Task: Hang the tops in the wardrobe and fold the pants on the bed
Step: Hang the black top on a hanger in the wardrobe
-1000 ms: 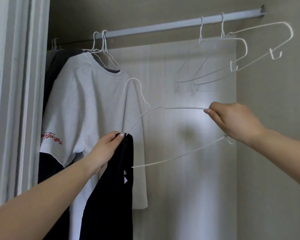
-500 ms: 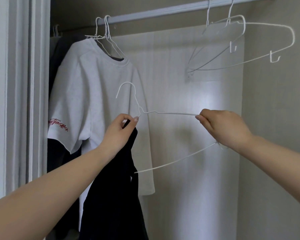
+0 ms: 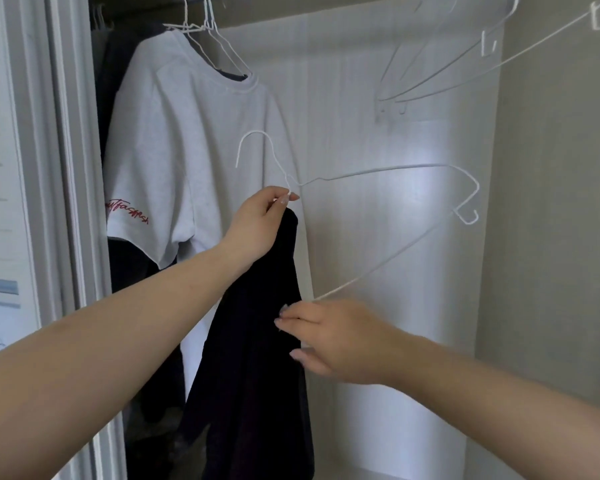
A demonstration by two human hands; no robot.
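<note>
Nearest, the right hand sits at approx 5 o'clock from frame centre, fingers stretched toward the black top, tips touching its edge; whether they actually pinch cloth can't be told. Just above its knuckles lies the lower end of the white wire hanger, possibly touching, not gripped. Left hand, near centre, fingers curled, pinches the hanger's neck below the hook w/ thumb & forefinger, and has the top's upper edge bunched in the same grip; the black top hangs down from it toward 6 o'clock. Hanger tilts, hook up at 12, its far shoulder & small notch hook out at 3 o'clock, bottom wire slanting down to the right hand. Behind, at 10–11 o'clock, a white tee w/ red script on the sleeve hangs on wire hangers, dark garments behind & below it. At 1–2 o'clock, two empty hangers hang, blurred. Farthest: wardrobe back panel, pale, w/ door frame at 9 o'clock.
</note>
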